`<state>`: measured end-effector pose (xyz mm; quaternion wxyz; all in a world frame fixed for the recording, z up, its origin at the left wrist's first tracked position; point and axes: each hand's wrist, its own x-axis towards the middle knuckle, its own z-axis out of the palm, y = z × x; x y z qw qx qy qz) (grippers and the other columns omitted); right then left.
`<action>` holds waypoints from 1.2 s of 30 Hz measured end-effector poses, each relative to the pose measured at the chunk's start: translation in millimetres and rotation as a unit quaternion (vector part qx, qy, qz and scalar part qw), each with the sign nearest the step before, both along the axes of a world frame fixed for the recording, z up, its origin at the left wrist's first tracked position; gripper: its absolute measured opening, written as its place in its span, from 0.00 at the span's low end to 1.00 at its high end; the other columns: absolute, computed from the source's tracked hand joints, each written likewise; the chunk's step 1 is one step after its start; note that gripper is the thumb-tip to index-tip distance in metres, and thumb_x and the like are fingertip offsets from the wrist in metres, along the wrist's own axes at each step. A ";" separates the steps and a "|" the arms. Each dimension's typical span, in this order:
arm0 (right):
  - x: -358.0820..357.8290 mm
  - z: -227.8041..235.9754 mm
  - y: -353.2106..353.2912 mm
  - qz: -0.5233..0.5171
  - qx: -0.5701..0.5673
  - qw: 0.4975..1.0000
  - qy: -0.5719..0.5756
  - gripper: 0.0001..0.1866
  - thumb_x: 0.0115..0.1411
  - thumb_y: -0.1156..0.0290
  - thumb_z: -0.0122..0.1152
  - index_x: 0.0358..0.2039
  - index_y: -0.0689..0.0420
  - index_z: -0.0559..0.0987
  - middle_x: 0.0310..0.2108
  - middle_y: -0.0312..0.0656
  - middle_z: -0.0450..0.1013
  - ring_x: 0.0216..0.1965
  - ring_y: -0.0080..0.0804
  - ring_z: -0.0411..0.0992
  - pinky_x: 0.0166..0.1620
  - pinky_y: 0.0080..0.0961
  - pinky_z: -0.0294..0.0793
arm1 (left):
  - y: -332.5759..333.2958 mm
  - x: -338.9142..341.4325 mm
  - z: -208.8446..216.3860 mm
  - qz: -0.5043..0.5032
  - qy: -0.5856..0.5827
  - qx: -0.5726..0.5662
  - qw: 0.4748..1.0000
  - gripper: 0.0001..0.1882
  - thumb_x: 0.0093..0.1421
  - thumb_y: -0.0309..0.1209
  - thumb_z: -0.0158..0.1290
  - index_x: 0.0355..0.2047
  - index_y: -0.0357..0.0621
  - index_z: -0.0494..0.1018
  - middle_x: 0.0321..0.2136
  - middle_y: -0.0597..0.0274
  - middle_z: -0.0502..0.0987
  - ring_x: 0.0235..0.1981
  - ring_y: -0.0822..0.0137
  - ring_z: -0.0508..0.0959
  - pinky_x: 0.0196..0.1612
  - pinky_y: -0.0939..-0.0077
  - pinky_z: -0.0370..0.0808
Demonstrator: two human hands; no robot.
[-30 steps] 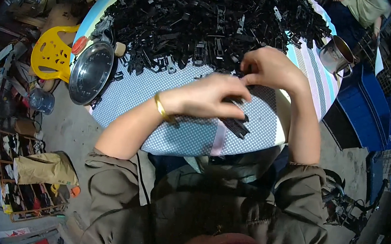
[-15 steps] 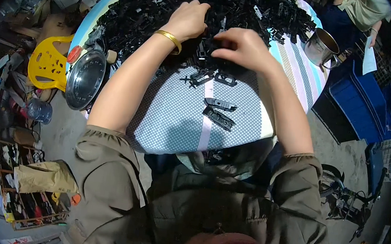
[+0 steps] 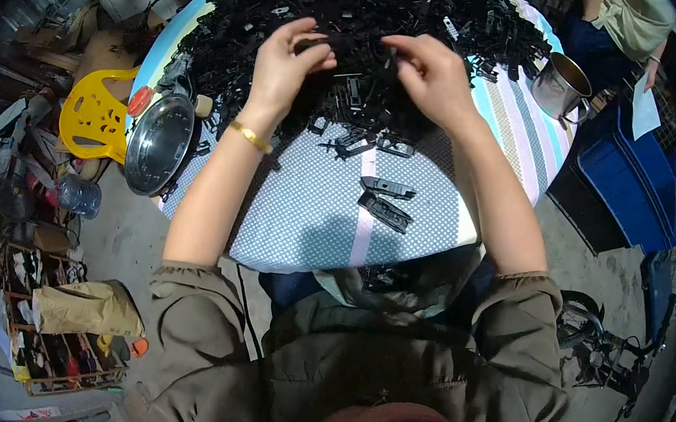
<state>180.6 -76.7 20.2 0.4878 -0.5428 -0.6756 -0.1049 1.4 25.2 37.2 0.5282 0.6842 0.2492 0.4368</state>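
Observation:
A large heap of small black plastic parts covers the far half of the table. Over its near side, my left hand is raised with curved fingers apart, and no held piece can be made out against the dark heap. Facing it, my right hand has thumb and forefinger bent around what looks like a small black plastic part, hard to see against the pile. Closer to me, two long black plastic parts lie side by side on the patterned tablecloth. A few more loose pieces lie by the heap's edge.
A metal bowl sits at the table's left edge, beside a yellow plastic chair. A steel mug stands at the right edge. Blue crates are stacked beyond it. Another person is at the far right, holding paper.
My hands have drawn apart from close together over the heap; the left has moved left and its fingers have spread. The whole view has shifted slightly.

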 end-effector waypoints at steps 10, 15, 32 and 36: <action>-25.6 -6.1 0.8 0.175 -0.047 0.945 0.274 0.11 0.51 0.85 0.46 0.35 0.65 0.74 0.35 0.41 0.73 0.37 0.25 0.71 0.43 0.20 0.71 | -34.6 -10.9 -23.5 0.039 0.077 0.318 0.944 0.13 0.48 0.17 0.54 0.36 0.36 0.68 0.31 0.62 0.71 0.30 0.76 0.74 0.30 0.85 0.74; -33.6 -9.0 -1.9 0.123 -0.116 0.960 0.222 0.12 0.49 0.86 0.47 0.34 0.65 0.75 0.34 0.40 0.73 0.36 0.24 0.72 0.41 0.17 0.71 | -35.0 -5.0 -34.6 -0.004 -0.077 0.129 0.989 0.21 0.47 0.15 0.54 0.42 0.36 0.62 0.32 0.60 0.70 0.30 0.75 0.74 0.32 0.85 0.75; -31.9 -0.2 -7.0 0.076 0.043 0.996 -0.010 0.12 0.44 0.89 0.52 0.28 0.61 0.77 0.33 0.43 0.75 0.34 0.32 0.74 0.34 0.20 0.73 | -30.2 -16.6 -19.6 -0.154 -0.076 -0.242 0.955 0.15 0.61 0.27 0.40 0.46 0.28 0.62 0.38 0.50 0.71 0.36 0.66 0.76 0.42 0.80 0.76; -29.5 -2.0 -5.9 0.058 0.047 0.997 -0.013 0.11 0.44 0.88 0.52 0.28 0.61 0.77 0.33 0.42 0.75 0.34 0.32 0.75 0.33 0.19 0.73 | -29.7 -16.8 -20.0 -0.163 -0.065 -0.244 0.954 0.16 0.62 0.27 0.39 0.47 0.28 0.61 0.38 0.50 0.71 0.36 0.66 0.76 0.41 0.82 0.76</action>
